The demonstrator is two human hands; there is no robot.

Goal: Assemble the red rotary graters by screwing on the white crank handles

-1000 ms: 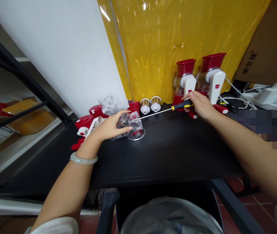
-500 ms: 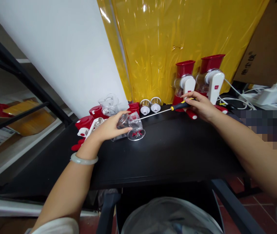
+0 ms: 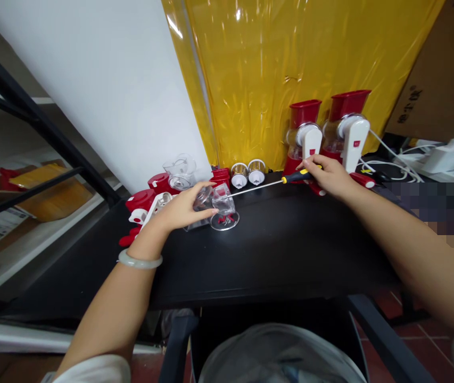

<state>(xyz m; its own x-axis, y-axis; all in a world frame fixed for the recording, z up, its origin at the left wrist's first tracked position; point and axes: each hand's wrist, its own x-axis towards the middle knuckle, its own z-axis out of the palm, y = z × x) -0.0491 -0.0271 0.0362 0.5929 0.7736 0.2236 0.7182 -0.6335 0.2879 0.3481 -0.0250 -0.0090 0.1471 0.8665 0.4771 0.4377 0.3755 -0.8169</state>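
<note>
My left hand [image 3: 182, 208] is closed around a clear plastic grater housing [image 3: 223, 200], thumb in front and fingers behind, steadying it on the black table [image 3: 274, 266]. My right hand [image 3: 326, 174] grips the dark blue and yellow handle of a screwdriver [image 3: 292, 176]. Its long metal shaft points left, and the tip reaches the housing's open end; what the tip touches is too small to tell. Just in front of the housing lies a round clear dish [image 3: 234, 225] with red markings and small metal bits.
Two red and white rotary graters [image 3: 305, 114] stand at the back right, near white cables [image 3: 404, 170]. Two metal grater drums [image 3: 256, 173] rest by the yellow curtain [image 3: 246, 80]. Red and white parts [image 3: 141, 199] and another clear housing [image 3: 181, 173] sit at the left.
The fingers of my right hand have shifted on the screwdriver handle and curled closer round it. My left hand and the housing stay in place.
</note>
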